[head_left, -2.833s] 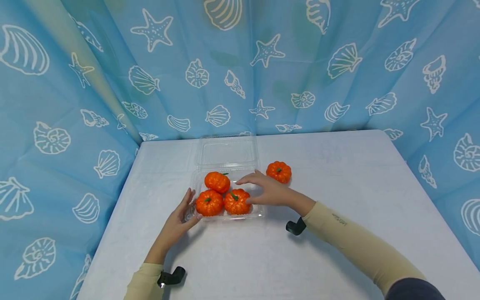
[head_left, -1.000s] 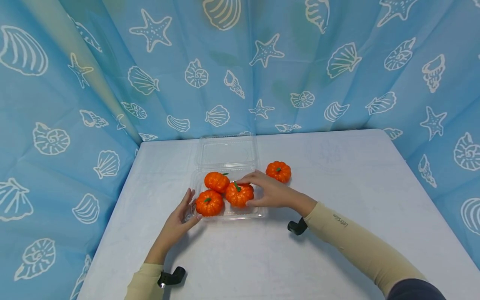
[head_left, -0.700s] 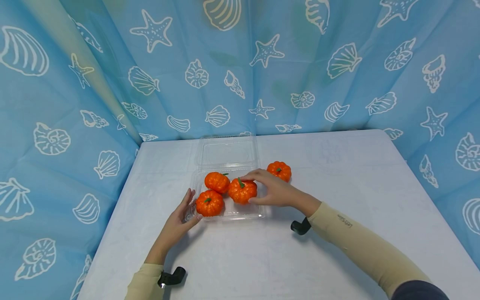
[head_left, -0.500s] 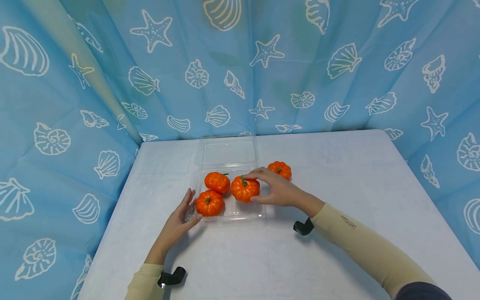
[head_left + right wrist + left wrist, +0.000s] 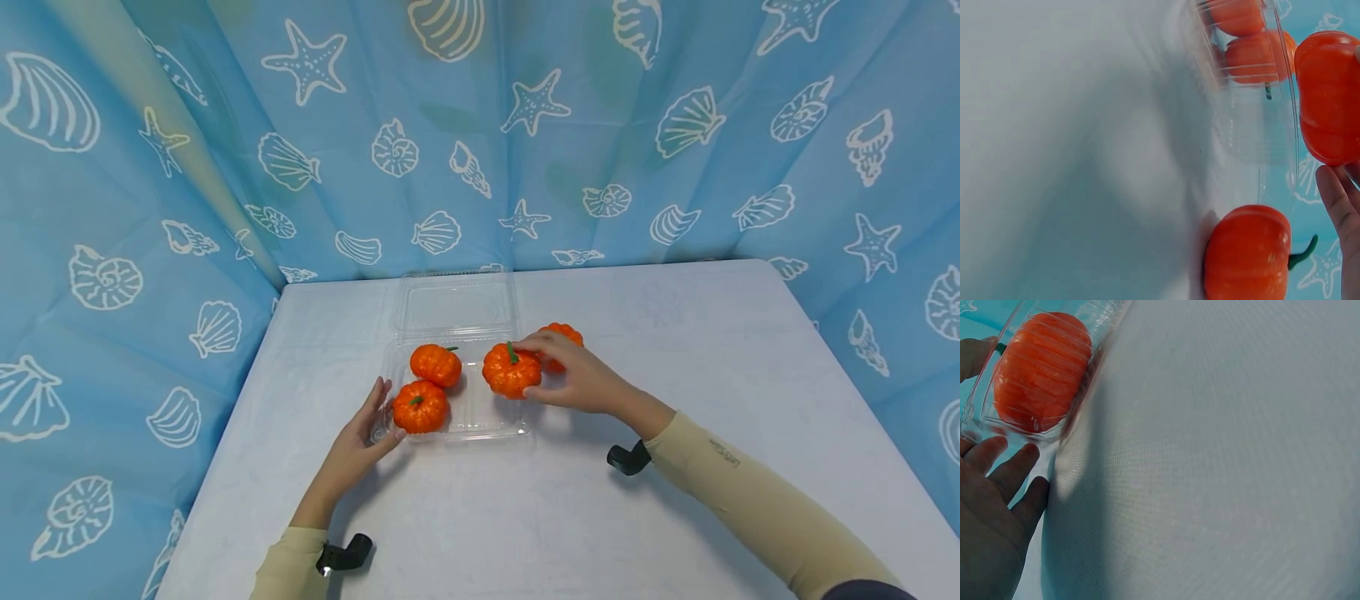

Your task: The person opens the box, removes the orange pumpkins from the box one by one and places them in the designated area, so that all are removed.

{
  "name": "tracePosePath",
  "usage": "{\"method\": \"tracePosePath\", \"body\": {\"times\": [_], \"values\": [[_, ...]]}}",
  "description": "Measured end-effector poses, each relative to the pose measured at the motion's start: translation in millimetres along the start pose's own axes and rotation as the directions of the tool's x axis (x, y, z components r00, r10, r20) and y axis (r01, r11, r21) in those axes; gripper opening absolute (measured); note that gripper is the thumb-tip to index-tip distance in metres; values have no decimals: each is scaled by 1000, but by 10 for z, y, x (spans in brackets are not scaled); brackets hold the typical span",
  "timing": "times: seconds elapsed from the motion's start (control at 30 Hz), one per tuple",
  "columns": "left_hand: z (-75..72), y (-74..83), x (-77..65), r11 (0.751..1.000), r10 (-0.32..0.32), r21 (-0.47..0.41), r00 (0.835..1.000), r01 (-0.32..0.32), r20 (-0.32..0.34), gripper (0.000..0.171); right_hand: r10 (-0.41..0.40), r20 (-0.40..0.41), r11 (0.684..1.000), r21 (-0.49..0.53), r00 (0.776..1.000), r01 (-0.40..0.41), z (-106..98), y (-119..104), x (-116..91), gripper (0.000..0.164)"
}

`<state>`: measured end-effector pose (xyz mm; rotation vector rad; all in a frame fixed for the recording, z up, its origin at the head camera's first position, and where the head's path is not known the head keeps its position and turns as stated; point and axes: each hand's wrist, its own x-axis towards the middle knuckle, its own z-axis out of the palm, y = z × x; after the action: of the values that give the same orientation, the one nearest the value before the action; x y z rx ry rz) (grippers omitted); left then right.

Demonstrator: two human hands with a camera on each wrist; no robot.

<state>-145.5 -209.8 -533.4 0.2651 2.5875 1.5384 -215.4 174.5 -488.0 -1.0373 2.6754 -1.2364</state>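
My right hand (image 5: 573, 375) grips a small orange toy pumpkin (image 5: 512, 371) with a green stem, thumb on the near side and fingers behind. The pumpkin is held up over the right edge of a clear plastic clamshell box (image 5: 480, 427). Two more pumpkins sit in the box's left half, one behind (image 5: 435, 365) and one in front (image 5: 420, 407). At the box's front left corner rests my left hand (image 5: 360, 433), fingers and thumb spread and fairly straight. The left wrist view shows its fingertips (image 5: 1025, 453) by the clear wall.
Another pumpkin (image 5: 1247, 253) sits on the white-covered table (image 5: 675, 333) right of the box, partly behind my right hand in the head view. The box's lid (image 5: 455, 304) lies folded back toward the blue shell-print curtain (image 5: 465, 125).
My right hand took hold of the front right pumpkin, lifted it and carried it rightward across the box, away from the other two. My left hand stayed at the corner.
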Motion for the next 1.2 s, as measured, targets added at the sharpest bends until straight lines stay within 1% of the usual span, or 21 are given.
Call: {"method": "tracePosePath", "body": {"times": [0.1, 0.27, 0.4, 0.57, 0.73, 0.93, 1.07, 1.2], "values": [[0, -42, 12, 1000, 1, -1, 1000, -1, 3, 90, 2, -16, 1000, -4, 1000, -2, -39, 16, -59, 62], [7, -34, 15, 1000, -8, 9, 1000, 8, 3, 90, -3, -51, 1000, 12, 999, 3, -104, 43, -150, 61], [6, -27, 11, 1000, -10, 3, 1000, 10, 6, 91, 1, -73, 1000, 6, 997, -1, -161, 63, -216, 61], [17, -9, 22, 1000, -13, 5, 1000, 13, 9, 90, 30, -88, 1000, -6, 996, -31, -238, 107, -301, 63], [3, -5, 11, 1000, -1, -8, 1000, 1, 12, 91, 55, -125, 998, -19, 991, -58, -310, 200, -402, 63], [-9, -15, -5, 1000, 8, -19, 1000, -8, 18, 91, 65, -202, 996, -49, 977, -76, -454, 315, -556, 61], [-6, -30, 0, 1000, 0, -6, 1000, 0, 14, 91, 94, -247, 991, -66, 965, -113, -546, 401, -655, 61], [-5, -26, 5, 1000, -7, 0, 1000, 7, 13, 91, 143, -273, 983, -76, 951, -170, -598, 496, -722, 61]]}}
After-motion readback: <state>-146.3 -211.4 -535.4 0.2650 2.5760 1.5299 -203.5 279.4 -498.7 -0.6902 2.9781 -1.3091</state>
